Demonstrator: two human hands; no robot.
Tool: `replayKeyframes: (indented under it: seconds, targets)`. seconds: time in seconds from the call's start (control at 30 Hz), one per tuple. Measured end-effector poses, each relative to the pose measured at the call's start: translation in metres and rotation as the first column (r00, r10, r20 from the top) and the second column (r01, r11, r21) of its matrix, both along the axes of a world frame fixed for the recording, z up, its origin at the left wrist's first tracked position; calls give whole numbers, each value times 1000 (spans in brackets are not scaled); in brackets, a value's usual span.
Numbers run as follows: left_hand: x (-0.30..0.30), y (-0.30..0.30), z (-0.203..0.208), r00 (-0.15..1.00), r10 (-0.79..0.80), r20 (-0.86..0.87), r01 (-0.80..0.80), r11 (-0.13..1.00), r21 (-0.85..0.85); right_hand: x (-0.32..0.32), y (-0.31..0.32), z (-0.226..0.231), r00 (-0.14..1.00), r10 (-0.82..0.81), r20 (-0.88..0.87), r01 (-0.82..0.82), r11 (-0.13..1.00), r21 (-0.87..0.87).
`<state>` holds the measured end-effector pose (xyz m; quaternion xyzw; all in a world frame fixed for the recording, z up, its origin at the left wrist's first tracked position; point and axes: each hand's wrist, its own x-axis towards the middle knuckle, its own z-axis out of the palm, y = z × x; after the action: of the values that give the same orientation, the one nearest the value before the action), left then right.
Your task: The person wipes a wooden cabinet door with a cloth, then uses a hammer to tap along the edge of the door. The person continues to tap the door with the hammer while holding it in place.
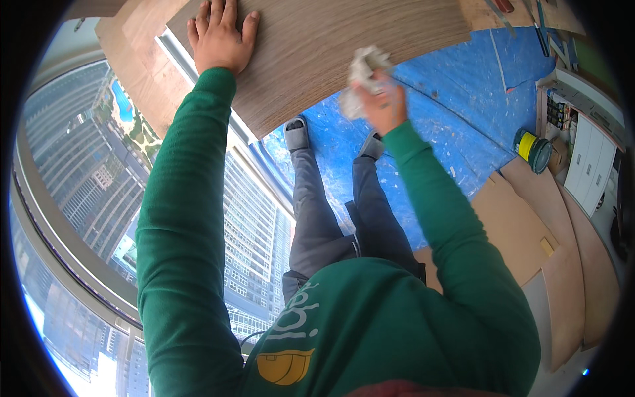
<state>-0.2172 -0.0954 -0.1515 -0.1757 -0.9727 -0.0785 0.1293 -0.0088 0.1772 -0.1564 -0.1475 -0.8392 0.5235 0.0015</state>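
Under my left hand (221, 38) lies a brown wood-grain board (317, 46). The palm is flat near its left end, with the fingers spread. My right hand (382, 104), blurred by motion, grips a crumpled off-white rag (364, 69) at the board's near edge. Part of the rag hangs past that edge, over the blue sheet below. A pale metal-coloured strip (177, 56) runs along the board's left end, beside my left wrist.
A paint-spattered blue sheet (456, 112) covers the floor around my feet. To the right stand a dark bucket with a yellow label (532, 151), cardboard sheets (516, 218) and a white cabinet (589, 162). Tools (542, 30) lie at the far right. Tall windows (258, 245) are on my left.
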Motion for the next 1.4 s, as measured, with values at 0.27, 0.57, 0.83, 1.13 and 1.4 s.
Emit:
replayKeyframes:
  seconds: [0.27,0.57,0.83,1.13,1.4]
  targets:
    - [-2,10,-4,1000,-4,11,4,1000,7,14,-46,7,1000,-25,-19,22,994,-111]
    - [1,-3,1,1000,0,20,0,1000,-13,-22,41,7,941,-329,84,338,881,-332]
    - [-1,7,-1,1000,-4,24,5,1000,-20,4,-26,11,993,-88,82,80,992,98]
    - [-1,9,0,1000,9,19,-8,999,-43,-50,133,1,852,-483,-203,495,869,8]
    - [-2,9,0,1000,-3,13,3,1000,-19,20,-109,12,995,-10,-100,-2,993,-118]
